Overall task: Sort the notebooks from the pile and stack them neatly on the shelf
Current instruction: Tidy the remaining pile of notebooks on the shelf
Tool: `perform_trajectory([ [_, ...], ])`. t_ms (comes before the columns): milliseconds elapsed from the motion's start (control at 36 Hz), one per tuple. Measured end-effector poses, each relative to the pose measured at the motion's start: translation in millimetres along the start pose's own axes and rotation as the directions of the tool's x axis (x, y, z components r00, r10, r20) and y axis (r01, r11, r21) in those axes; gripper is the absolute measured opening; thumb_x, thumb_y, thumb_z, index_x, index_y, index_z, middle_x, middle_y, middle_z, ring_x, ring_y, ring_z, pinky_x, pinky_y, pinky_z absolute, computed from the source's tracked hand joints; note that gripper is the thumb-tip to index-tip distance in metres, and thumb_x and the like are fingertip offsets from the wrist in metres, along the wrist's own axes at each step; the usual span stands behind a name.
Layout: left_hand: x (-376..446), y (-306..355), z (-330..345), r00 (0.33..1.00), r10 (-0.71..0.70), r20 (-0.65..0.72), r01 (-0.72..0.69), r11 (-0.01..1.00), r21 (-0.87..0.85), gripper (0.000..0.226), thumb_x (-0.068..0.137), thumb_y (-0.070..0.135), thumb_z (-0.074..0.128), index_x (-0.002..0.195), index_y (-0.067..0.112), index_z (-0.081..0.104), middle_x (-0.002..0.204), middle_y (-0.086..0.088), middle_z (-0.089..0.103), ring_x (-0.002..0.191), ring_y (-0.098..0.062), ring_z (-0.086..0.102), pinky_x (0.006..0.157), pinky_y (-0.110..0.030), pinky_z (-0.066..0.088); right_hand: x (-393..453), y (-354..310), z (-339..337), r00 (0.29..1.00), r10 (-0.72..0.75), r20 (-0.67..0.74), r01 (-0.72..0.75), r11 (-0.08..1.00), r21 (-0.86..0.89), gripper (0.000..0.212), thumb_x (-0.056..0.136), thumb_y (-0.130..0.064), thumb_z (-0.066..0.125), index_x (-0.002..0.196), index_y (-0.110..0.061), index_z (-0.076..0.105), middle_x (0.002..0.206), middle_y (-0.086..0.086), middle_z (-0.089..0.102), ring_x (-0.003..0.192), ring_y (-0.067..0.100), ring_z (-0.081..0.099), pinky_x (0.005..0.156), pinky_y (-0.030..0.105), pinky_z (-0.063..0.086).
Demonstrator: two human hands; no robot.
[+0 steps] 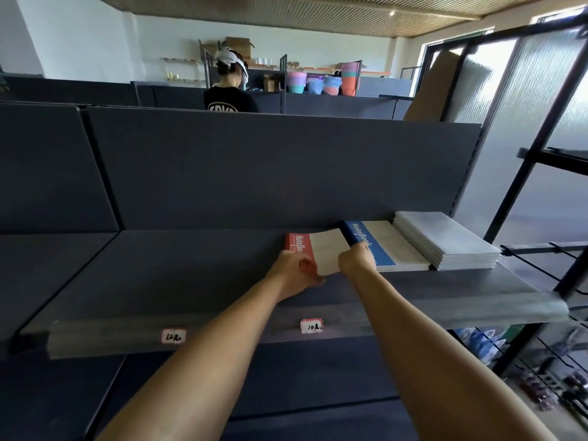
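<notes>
Notebooks lie in three lots on a wide dark shelf (191, 281), towards its right end. Farthest right is a squared stack of grey-white notebooks (445, 241). Just beside it on the left lies the blue notebook stack (386, 246), its blue band lettered "NoteBook". Left again, touching the blue one's near corner, is the red notebook (321, 253), white with a red band along its left side; its far edge curls up slightly.

Both forearms reach up from the lower frame, bare, converging on the red notebook. The left hand (294, 275) grips the near left corner, thumb on top of the red band and the fingers curled beneath, where they are mostly hidden. The right hand (356, 259) is curled at the right edge of the red notebook, knuckles toward the camera, where that edge meets the blue stack; its fingertips are out of sight, so which of the two it pinches cannot be told.

Two small price tags (311, 326) sit on the shelf's front lip, their handwriting hard to read. Beyond the back panel, another person (230, 90) stands partly hidden.
</notes>
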State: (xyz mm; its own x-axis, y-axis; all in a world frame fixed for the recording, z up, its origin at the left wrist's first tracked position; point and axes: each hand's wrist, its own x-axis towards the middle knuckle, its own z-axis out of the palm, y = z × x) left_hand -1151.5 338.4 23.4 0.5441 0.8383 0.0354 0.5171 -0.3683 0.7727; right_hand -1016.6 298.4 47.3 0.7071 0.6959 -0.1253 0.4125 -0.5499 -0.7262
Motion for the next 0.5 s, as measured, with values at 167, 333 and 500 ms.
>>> perform_trajectory([
  [167,2,-6,1,0.996,0.094,-0.012,-0.088,0.967,0.238,0.044,0.09,0.017,0.065,0.134,0.016,0.055,0.139,-0.006,0.051,0.125,-0.024,0.049,0.101,-0.032,0.039,3,1,0,0.999,-0.036,-0.028,0.034,0.998,-0.049,0.044,0.092,0.002,0.047,0.136,0.0,0.037,0.127,0.019,0.053,0.115,0.032,0.053,0.077,0.03,0.04],
  [333,5,-8,9,0.997,0.071,-0.025,-0.057,0.929,0.367,0.042,0.094,0.025,0.06,0.135,0.021,0.052,0.134,-0.006,0.056,0.119,-0.026,0.054,0.098,-0.035,0.044,2,3,3,0.993,-0.115,-0.03,0.11,0.985,-0.135,0.043,0.09,0.003,0.049,0.131,-0.005,0.041,0.126,0.017,0.051,0.113,0.032,0.053,0.087,0.037,0.046],
  [500,13,-3,7,1.0,0.017,0.009,-0.019,0.88,0.474,0.047,0.091,0.032,0.063,0.135,0.018,0.053,0.133,-0.009,0.056,0.118,-0.029,0.054,0.097,-0.037,0.045,5,5,2,0.989,-0.149,0.001,0.143,0.95,-0.277,0.039,0.089,0.003,0.052,0.126,-0.006,0.051,0.127,0.015,0.041,0.107,0.036,0.054,0.083,0.039,0.048],
])
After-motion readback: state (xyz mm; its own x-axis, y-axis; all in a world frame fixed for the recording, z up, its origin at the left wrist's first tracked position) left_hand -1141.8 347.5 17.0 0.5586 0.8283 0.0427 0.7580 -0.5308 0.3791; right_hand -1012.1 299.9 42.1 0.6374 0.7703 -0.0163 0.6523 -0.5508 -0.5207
